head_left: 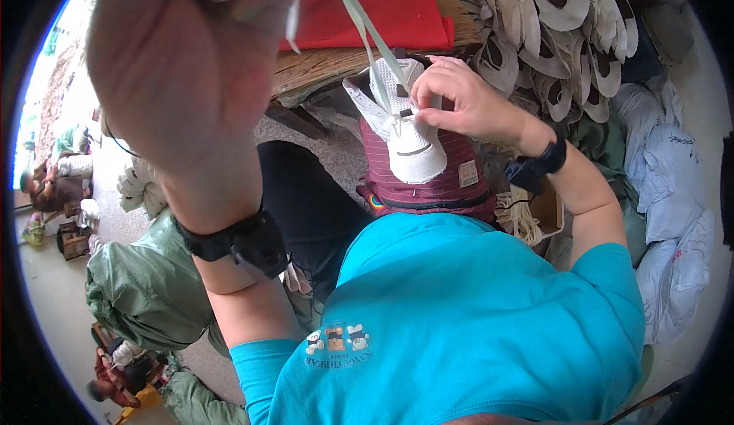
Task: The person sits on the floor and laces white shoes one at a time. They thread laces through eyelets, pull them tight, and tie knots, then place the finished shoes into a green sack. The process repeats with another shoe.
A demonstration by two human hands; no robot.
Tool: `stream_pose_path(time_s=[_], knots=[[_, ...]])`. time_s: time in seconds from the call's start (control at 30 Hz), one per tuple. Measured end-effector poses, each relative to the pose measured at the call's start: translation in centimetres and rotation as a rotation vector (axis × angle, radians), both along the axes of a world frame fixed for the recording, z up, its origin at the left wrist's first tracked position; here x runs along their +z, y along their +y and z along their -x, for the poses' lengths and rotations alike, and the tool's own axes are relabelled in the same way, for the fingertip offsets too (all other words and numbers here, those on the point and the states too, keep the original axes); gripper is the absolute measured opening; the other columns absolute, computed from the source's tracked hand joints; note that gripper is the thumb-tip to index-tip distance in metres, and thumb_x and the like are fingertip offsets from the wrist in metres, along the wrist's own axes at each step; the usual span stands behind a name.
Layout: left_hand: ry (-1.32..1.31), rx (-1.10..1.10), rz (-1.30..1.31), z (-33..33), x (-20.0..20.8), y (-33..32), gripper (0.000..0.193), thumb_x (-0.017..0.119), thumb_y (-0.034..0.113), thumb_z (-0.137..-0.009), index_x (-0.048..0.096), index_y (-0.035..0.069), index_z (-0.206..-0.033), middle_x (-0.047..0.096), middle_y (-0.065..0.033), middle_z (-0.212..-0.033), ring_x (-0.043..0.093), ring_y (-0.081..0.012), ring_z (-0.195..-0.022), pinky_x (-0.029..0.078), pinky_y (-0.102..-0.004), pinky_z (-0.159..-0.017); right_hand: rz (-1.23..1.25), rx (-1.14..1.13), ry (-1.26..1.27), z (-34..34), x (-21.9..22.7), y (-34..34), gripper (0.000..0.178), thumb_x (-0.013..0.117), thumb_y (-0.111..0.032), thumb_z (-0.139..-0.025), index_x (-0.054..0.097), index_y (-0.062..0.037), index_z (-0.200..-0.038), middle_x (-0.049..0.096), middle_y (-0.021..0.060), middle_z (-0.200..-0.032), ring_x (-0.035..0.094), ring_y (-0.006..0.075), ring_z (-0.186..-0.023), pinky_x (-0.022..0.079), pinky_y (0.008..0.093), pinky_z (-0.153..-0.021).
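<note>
A white shoe upper [417, 157] with a perforated tongue rests on a maroon striped cloth [382, 173] in front of my body. Pale flat shoelace [359, 20] strands run from its lacing holes up to the top edge of the picture. Raised close to the camera, my left hand [191, 66] has curled fingers; a white lace end hangs beside it, though the grip itself is partly cut off by the frame. At the shoe's right side, my right hand [466, 100] pinches the edge of the upper near the lacing holes.
A wooden bench [321, 69] with a red cloth [382, 12] stands ahead. Bunches of white shoe parts [566, 27] hang at the upper right, above white sacks [673, 188]. A green sack [145, 283] stands at the left. Other people [122, 379] sit at far left.
</note>
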State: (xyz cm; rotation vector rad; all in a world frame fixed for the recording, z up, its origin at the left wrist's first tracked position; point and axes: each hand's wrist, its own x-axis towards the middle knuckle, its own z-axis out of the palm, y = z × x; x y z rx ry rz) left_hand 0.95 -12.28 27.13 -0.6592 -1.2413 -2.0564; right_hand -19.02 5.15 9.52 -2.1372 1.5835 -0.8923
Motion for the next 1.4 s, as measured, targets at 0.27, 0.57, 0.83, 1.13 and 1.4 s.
stream_pose_path(time_s=[0.27, 0.57, 0.83, 1.13, 1.4], knots=[[-0.201, 0.213, -0.225, 2.3, -3.5, 2.2, 0.026, 0.042, 0.02, -0.112, 0.058, 0.0, -0.107, 0.035, 0.0072, -0.064, 0.031, -0.0036, -0.052, 0.033, -0.0189, -0.048, 0.23, -0.287, 0.31, -3.8, -2.1, 1.7, 0.016, 0.071, -0.012, -0.081, 0.062, -0.0046, -0.093, 0.063, 0.0094, -0.112, 0.058, 0.0297, -0.116, 0.036, 0.0513, -0.115], [-0.284, 0.274, -0.178, 1.7, -5.5, 1.8, 0.029, 0.044, 0.024, -0.111, 0.059, -0.001, -0.106, 0.033, 0.0067, -0.065, 0.03, -0.0047, -0.054, 0.033, -0.0206, -0.051, 0.189, -0.107, 0.235, -1.6, -1.9, 3.4, 0.014, 0.069, -0.01, -0.077, 0.062, -0.0031, -0.088, 0.063, 0.0121, -0.12, 0.056, 0.0318, -0.121, 0.041, 0.0456, -0.108], [-0.299, 0.514, -0.227, 2.5, -5.1, 1.8, 0.026, 0.048, 0.021, -0.11, 0.061, -0.001, -0.106, 0.035, 0.0066, -0.067, 0.033, -0.0042, -0.055, 0.035, -0.0214, -0.051, 0.315, 0.04, 0.226, -4.6, -1.6, 5.1, 0.013, 0.075, -0.013, -0.081, 0.066, -0.006, -0.088, 0.07, 0.0076, -0.106, 0.064, 0.0302, -0.105, 0.049, 0.0458, -0.1], [-0.041, 0.165, -0.15, -2.4, -4.6, -6.0, 0.027, 0.048, 0.013, -0.107, 0.061, -0.01, -0.112, 0.04, -0.0001, -0.07, 0.038, -0.0107, -0.069, 0.037, -0.0263, -0.067, 0.175, 0.099, 0.121, -4.3, -3.5, 5.8, 0.009, 0.076, -0.013, -0.084, 0.071, -0.0086, -0.09, 0.072, 0.0027, -0.098, 0.067, 0.0233, -0.093, 0.05, 0.0435, -0.098], [-0.016, -0.127, -0.062, -1.4, -5.2, -5.2, 0.03, 0.045, 0.014, -0.108, 0.058, -0.01, -0.121, 0.042, -0.0004, -0.074, 0.037, -0.0103, -0.069, 0.037, -0.0257, -0.067, -0.081, -0.214, -0.645, -3.0, -0.7, -2.6, 0.02, 0.062, -0.025, -0.103, 0.07, -0.0069, -0.101, 0.069, 0.0014, -0.096, 0.063, 0.0096, -0.091, 0.05, 0.0266, -0.084]])
